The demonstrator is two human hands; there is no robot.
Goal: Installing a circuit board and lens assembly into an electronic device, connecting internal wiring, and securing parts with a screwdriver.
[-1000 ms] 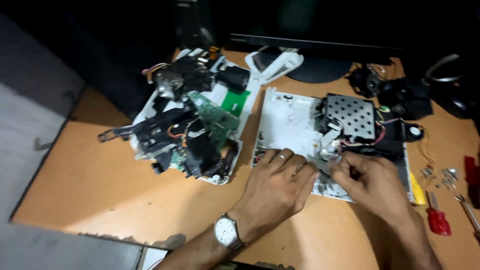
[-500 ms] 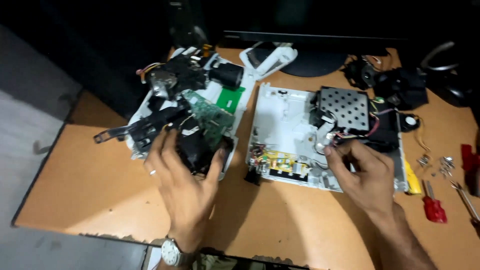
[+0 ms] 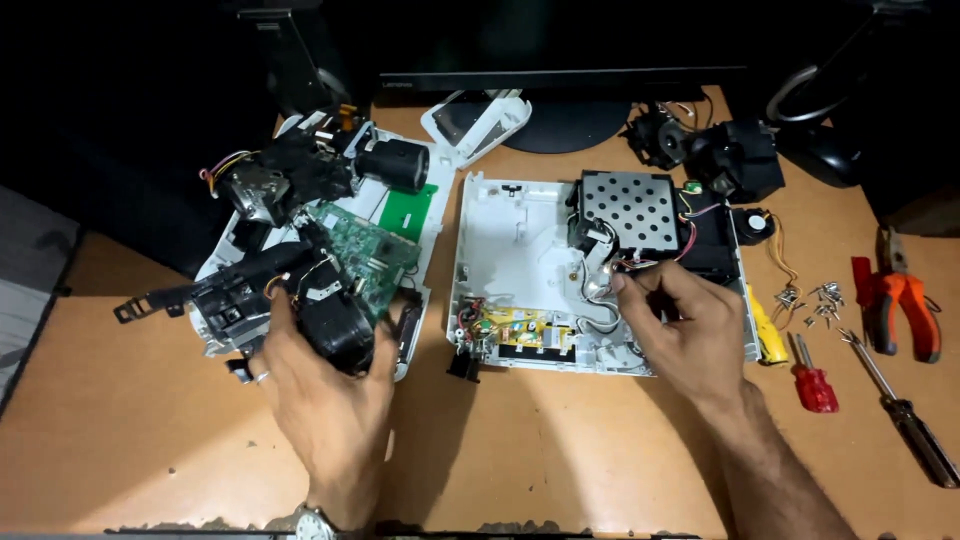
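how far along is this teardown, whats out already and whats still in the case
Done: the white case lies open, a heap of removed black parts and a green circuit board sits beside it, and loose screws are set aside. In hand: the left hand grips a black module; the right hand pinches wires by the perforated metal cover. Left: that cover and the yellow board remain inside.

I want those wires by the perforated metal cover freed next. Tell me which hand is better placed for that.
Probably the right hand: its fingertips already pinch the wires just below the perforated metal cover in the open white case. The left hand is busy, wrapped around a black part on the pile of removed pieces.
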